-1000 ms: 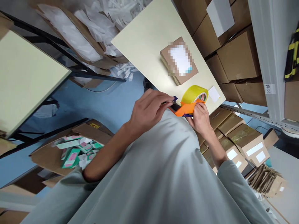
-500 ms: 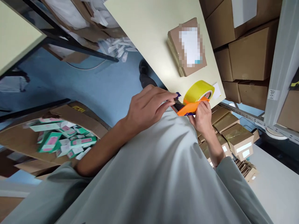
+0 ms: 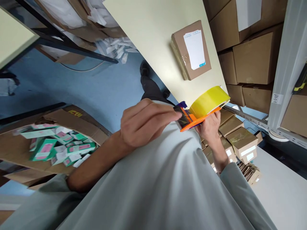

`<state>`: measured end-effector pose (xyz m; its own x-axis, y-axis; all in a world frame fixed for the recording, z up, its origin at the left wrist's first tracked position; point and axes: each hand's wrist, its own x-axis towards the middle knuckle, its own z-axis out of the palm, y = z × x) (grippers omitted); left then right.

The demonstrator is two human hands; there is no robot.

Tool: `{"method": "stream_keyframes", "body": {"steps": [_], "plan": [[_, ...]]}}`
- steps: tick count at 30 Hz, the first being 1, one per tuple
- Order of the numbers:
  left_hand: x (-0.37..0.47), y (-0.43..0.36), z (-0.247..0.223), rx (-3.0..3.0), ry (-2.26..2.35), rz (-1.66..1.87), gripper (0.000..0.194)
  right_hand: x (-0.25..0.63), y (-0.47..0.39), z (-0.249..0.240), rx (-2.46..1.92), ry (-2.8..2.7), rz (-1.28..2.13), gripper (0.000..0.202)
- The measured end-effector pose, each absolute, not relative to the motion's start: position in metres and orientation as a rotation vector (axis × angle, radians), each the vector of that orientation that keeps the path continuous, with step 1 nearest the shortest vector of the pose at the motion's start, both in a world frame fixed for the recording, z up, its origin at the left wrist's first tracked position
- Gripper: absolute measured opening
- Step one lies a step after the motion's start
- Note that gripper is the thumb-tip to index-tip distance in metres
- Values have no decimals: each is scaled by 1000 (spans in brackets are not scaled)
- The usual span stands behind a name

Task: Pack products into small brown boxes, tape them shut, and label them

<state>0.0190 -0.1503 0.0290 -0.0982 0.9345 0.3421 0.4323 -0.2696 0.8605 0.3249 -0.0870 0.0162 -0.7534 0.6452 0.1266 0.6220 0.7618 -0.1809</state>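
Note:
An orange tape dispenser (image 3: 200, 118) carrying a wide roll of yellow tape (image 3: 209, 100) is held up in front of my body. My right hand (image 3: 209, 127) grips it from below and behind, fingers wrapped on its far side. At its toothed front end, a dark plate (image 3: 182, 118) shows beside a blue part. My left hand (image 3: 146, 123) has its fingers drawn together, their tips at that plate; anything pinched between them is hidden. Beyond the dispenser, a closed cardboard box (image 3: 192, 49) with a white label lies on the pale table.
The pale table's edge (image 3: 153, 67) runs diagonally past my leg. To the left stands a large open carton (image 3: 91, 127) of green and white small boxes. Stacked cardboard boxes (image 3: 253, 59) and a metal shelf post (image 3: 283, 70) line the right; more boxes (image 3: 242, 140) sit lower right.
The dispenser has tilted and come slightly nearer, baring its toothed front end. My left hand has drawn a little left and down, its fingers more bunched. The right hand keeps its hold.

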Motion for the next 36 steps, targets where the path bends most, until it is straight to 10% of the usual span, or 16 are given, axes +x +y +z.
{"method": "stream_keyframes", "body": {"steps": [22,36], "plan": [[66,-40,-234,1116,1657,1329,37,352,-95,-155,-2158,-2622,556,59],[131,15,-262,271,1479,1485,49,324,-78,-180,-2502,-2530,498,56]]}}
